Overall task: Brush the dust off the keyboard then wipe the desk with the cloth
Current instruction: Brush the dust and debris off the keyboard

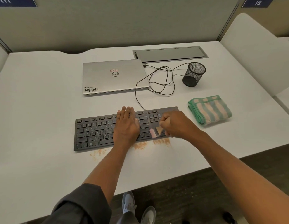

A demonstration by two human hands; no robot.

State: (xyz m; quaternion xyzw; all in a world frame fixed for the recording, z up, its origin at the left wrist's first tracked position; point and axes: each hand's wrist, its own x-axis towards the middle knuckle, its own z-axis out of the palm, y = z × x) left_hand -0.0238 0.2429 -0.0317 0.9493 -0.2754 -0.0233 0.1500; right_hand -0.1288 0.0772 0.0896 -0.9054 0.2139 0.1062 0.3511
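The left hand [126, 125] lies flat, fingers straight, on the middle of the black keyboard [95, 130]. The right hand [174, 123], fingers curled, grips a blurred pink brush [154, 132] whose bristles meet the keyboard's right end. Orange dust [161, 141] lies on the desk [43, 110] just before it. The folded striped cloth [210, 110] rests beside the keyboard's right end.

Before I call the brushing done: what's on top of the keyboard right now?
The left hand lies flat on the keyboard middle. The right hand holds a blurred brush over the right keys. Keys under both hands are hidden, so remaining dust there can't be judged.
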